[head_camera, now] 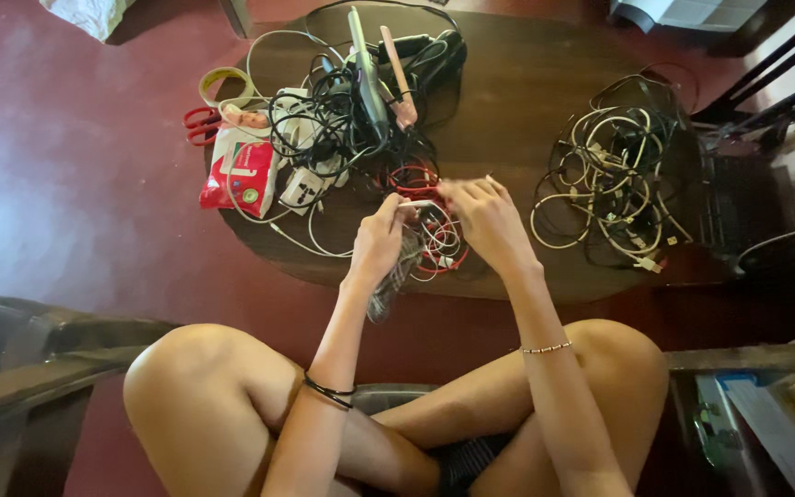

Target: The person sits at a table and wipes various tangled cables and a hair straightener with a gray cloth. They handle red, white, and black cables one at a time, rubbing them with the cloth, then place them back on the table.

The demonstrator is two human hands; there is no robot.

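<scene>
Here, tangled red-and-white cables (430, 230)

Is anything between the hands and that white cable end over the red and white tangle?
Nothing visible. The left hand and right hand both pinch the white cable directly, above the red and white tangle on the wooden table.

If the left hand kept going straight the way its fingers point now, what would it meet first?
Probably the red and white cable bundle just beyond the left hand. Its fingers already pinch a white cable end there, close to the right hand. Depth is unclear.
</scene>
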